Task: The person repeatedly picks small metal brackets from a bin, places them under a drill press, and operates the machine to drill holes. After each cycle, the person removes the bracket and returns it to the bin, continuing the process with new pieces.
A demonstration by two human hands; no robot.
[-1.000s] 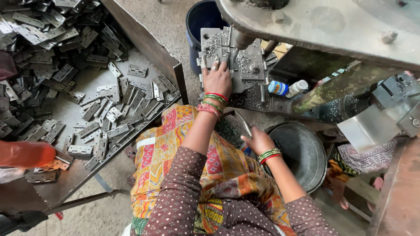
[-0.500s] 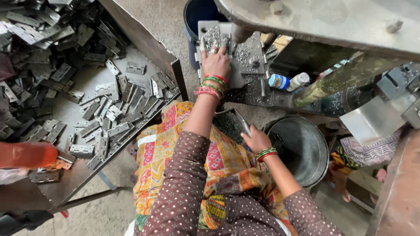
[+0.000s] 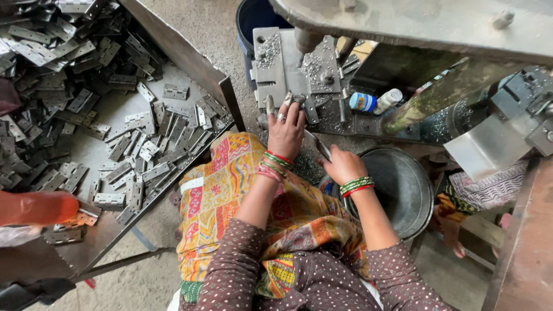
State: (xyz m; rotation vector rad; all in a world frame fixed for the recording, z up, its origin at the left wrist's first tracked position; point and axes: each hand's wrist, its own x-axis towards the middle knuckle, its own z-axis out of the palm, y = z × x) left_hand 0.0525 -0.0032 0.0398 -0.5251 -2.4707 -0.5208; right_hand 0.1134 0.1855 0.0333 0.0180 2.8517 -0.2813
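The left hand point(image 3: 286, 128) lies palm down with its fingers stretched forward and slightly spread, the fingertips pressing a small metal piece point(image 3: 296, 99) against the lower edge of the grey press plate point(image 3: 276, 63); what the piece is exactly cannot be told, since the fingers cover most of it. The right hand point(image 3: 341, 164) is curled shut around a flat metal strip point(image 3: 318, 144), whose long axis runs diagonally, pointing up and left toward the left hand's wrist. Just beside the right hand sits a round, dark metal bowl point(image 3: 406, 190), low on the right. The press plate is strewn with bright metal filings, and a vertical rod point(image 3: 305, 40) comes down onto it. Behind the plate, on its side, lies a small bottle point(image 3: 374, 102) with a blue label and white cap, pointing right. A blue bucket point(image 3: 253, 17) stands on the gritty concrete floor point(image 3: 213, 29). To the left, well apart, a sloping metal tray point(image 3: 103, 155) holds a heap of grey hinges point(image 3: 57, 69).
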